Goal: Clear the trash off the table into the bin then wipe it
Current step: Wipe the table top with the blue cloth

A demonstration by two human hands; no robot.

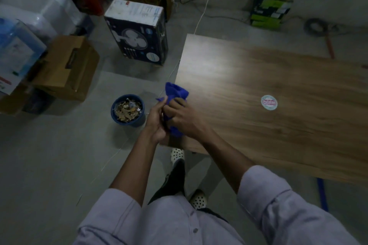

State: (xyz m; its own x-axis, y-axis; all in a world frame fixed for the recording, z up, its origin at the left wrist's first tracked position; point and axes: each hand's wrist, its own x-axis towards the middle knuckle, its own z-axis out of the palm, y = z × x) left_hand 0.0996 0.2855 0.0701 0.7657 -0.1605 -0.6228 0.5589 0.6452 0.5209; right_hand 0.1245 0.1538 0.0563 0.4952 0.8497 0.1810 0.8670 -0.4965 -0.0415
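A blue cloth is bunched between both my hands at the near left corner of the wooden table. My left hand grips its lower part from the left. My right hand closes over it from the right. On the floor just left of the hands stands a round blue bin filled with brownish scraps. A round white sticker or lid with red lettering lies on the tabletop to the right.
A fan box stands on the floor beyond the bin. An open cardboard box and plastic containers sit at the left. Cables run along the far wall, near a green box.
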